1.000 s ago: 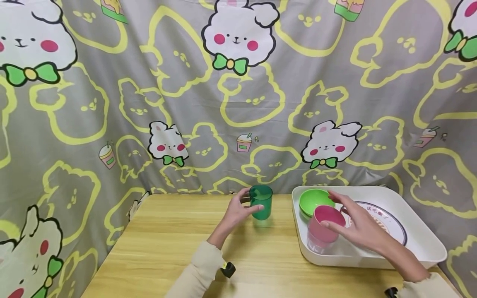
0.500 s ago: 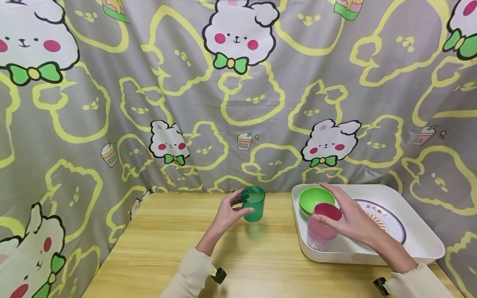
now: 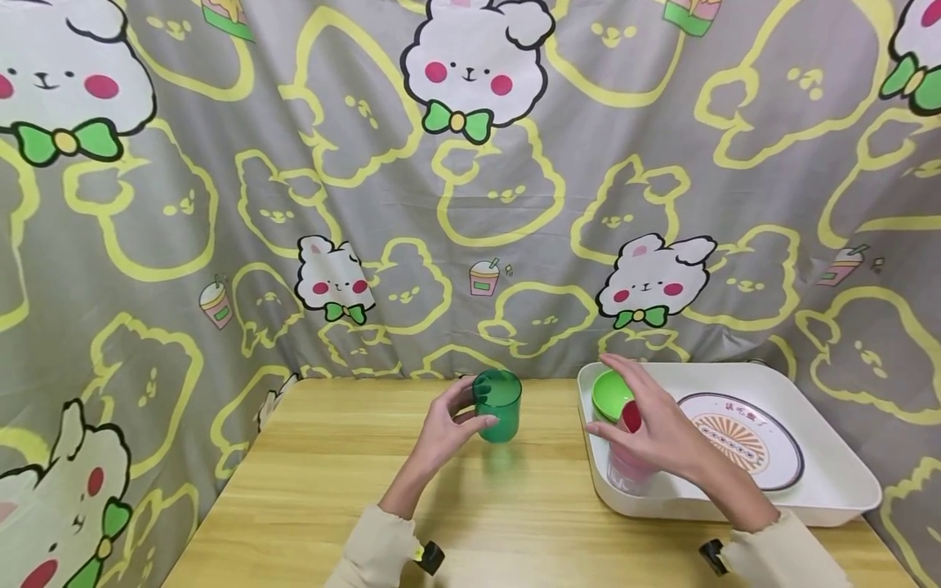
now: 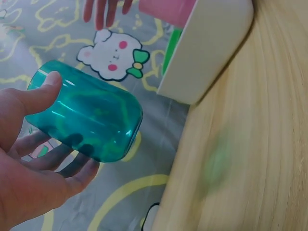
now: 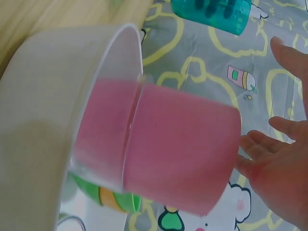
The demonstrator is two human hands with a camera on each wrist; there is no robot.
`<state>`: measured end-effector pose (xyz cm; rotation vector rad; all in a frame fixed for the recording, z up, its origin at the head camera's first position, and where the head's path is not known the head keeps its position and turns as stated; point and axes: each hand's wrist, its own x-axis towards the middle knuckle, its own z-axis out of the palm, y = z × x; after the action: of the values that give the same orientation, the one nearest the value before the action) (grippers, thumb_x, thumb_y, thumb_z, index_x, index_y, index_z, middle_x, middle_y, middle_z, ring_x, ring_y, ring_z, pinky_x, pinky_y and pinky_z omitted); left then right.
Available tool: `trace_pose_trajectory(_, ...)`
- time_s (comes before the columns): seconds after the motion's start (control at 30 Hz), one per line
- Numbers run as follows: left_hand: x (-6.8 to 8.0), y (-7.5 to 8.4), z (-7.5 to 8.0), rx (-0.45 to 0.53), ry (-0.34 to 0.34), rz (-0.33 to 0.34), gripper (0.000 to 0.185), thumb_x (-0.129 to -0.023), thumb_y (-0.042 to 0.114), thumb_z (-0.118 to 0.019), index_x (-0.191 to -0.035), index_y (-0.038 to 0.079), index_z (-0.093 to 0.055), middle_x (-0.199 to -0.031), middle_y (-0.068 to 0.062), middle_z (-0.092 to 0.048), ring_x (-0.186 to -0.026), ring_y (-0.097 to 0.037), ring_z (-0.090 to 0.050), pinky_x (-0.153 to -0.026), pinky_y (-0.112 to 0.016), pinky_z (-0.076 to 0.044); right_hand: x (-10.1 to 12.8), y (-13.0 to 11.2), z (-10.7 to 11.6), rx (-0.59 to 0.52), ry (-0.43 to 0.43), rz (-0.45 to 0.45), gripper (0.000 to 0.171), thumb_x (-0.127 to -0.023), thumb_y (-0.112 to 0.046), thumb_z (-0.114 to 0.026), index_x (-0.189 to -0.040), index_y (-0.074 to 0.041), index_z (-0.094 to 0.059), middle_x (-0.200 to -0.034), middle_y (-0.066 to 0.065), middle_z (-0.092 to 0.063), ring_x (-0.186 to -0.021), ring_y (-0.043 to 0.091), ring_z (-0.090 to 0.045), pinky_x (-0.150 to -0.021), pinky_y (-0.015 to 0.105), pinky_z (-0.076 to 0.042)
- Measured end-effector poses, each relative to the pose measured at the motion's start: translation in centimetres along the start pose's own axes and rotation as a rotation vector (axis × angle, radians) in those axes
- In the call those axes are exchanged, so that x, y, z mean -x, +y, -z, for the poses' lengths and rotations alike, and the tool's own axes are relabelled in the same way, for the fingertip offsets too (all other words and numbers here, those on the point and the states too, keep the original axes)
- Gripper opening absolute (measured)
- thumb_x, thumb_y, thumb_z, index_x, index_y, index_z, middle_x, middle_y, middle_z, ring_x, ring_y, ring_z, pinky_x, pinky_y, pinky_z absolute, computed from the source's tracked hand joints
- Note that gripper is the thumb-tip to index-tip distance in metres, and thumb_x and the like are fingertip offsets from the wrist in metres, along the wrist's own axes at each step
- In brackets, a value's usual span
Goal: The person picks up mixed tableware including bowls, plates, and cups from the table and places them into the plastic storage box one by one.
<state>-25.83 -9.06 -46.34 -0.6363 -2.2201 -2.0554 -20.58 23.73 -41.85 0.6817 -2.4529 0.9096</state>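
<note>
A translucent green cup (image 3: 503,416) is held upright just above the table by my left hand (image 3: 443,423), thumb on the near side and fingers behind. The left wrist view shows the same green cup (image 4: 94,113) gripped near its rim. My right hand (image 3: 657,429) hovers over a pink cup (image 5: 183,149), fingers spread and holding nothing. That pink cup stands nested in a clear cup (image 3: 625,480) inside the white tray (image 3: 838,457). From the head, the hand hides most of it; in the right wrist view the fingertips are close to its rim, and contact is unclear.
A green bowl (image 3: 610,396) sits in the tray's back left corner, partly behind my right hand. To its right lies a white plate (image 3: 790,469) with an orange pattern. The wooden table (image 3: 331,457) ends against a grey patterned curtain (image 3: 412,204).
My left hand has shifted left and slightly down with the green cup. The right hand has moved left over the pink cup, covering more of it and uncovering the plate.
</note>
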Motion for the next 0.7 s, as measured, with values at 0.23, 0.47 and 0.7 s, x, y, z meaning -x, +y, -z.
trace_pose_trajectory(0.23,0.7,1.0,-0.3,-0.077,-0.004,-0.050,0.065,-0.087,0.000,-0.079,-0.146,0.004,-0.052,-0.133,-0.020,-0.061,-0.126,-0.036,-0.057,-0.109,-0.057,-0.046,-0.4,-1.1,-1.4,-0.034,0.018,0.015,0.095,-0.081,-0.034,-0.089,-0.158,-0.016,-0.038,-0.149,0.013,-0.050,-0.124,0.030,-0.056,-0.102,0.062,-0.047)
trace_pose_trajectory(0.47,1.0,1.8,-0.7,-0.050,-0.022,-0.072,0.065,-0.090,0.002,-0.076,-0.150,0.005,-0.049,-0.139,-0.018,-0.057,-0.129,-0.037,-0.054,-0.108,-0.055,-0.046,-1.3,-2.4,-2.9,-0.191,-0.017,0.031,0.091,-0.084,-0.028,-0.087,-0.158,-0.013,-0.036,-0.153,0.007,-0.046,-0.135,0.031,-0.048,-0.103,0.050,-0.051)
trace_pose_trajectory(0.7,0.8,2.2,-1.1,-0.045,-0.062,-0.100,0.066,-0.091,0.002,-0.077,-0.150,0.007,-0.050,-0.146,-0.016,-0.053,-0.132,-0.037,-0.053,-0.109,-0.051,-0.047,-2.2,-2.8,-3.9,-0.330,-0.061,0.031,0.084,-0.088,-0.022,-0.083,-0.158,-0.018,-0.036,-0.151,0.005,-0.048,-0.134,0.030,-0.050,-0.102,0.046,-0.052)
